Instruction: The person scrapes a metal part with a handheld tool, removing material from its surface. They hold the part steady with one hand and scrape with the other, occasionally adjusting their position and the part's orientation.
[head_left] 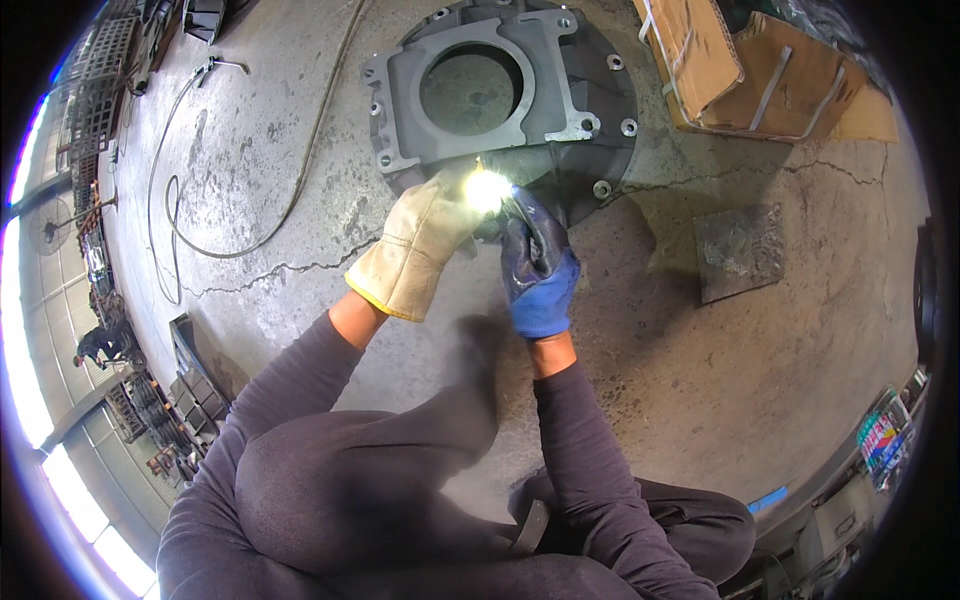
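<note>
A round grey metal casting point(600, 110) with a large central opening lies on the floor in front of me. At its near edge burns a very bright white light point(487, 190), and the glare washes out what lies there. My left hand point(415, 240), in a beige leather glove with a yellow hem, is closed just left of the light; its fingertips are lost in the glare. My right hand point(540, 265), in a blue glove with a dark coated palm, is closed right beside the light. What either hand grips is hidden.
A flat dark plate point(740, 250) lies on the floor to the right. Cardboard pieces point(770, 80) stand at the far right. A hose point(300, 190) with an air gun point(215, 67) curls across the left floor. A person point(102, 343) is far off left.
</note>
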